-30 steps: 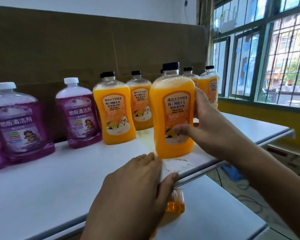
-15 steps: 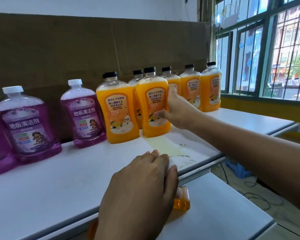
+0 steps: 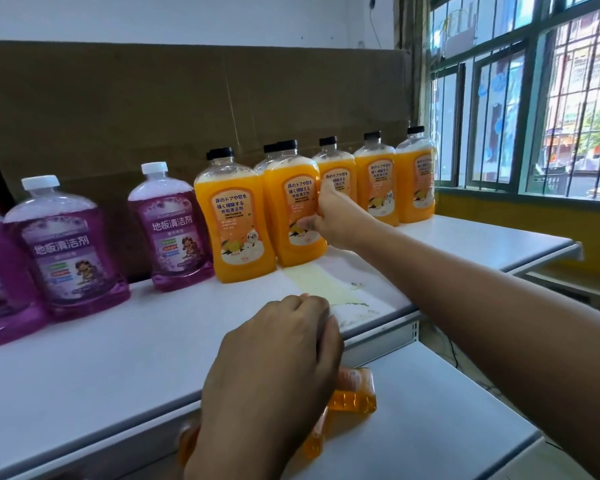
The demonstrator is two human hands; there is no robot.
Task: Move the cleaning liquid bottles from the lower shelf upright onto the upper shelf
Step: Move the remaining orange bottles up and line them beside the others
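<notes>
White-painted sheet metal forms the upper shelf point(image 3: 118, 358), a long flat board that carries the upright bottles against a brown cardboard backing point(image 3: 153, 109), with the lower shelf point(image 3: 430, 410) of the same pale metal stepping out beneath it toward the viewer. Along the back stand the purple, white-capped floor-cleaner bottles point(image 3: 68, 251) at the left and a row of orange, black-capped cleaning liquid bottles point(image 3: 374, 185) running right toward the barred window point(image 3: 551, 98), labels facing forward as on a shop display. The right hand point(image 3: 336, 216) reaches across the shelf and holds one orange plastic bottle with a printed label point(image 3: 297, 209), thumb on the label and fingers wrapped round its side; the bottle stands upright on the upper shelf, just beside its orange neighbour, so the hold looks meant to nudge it into line. Nearer, the left hand point(image 3: 274, 368) curls down over another orange bottle lying on its side point(image 3: 354, 393) on the lower shelf, fingers closed round its body, probably ready to lift it next. Smallest, a pale yellowish smear point(image 3: 323, 287) marks the shelf in front of the placed bottle.
</notes>
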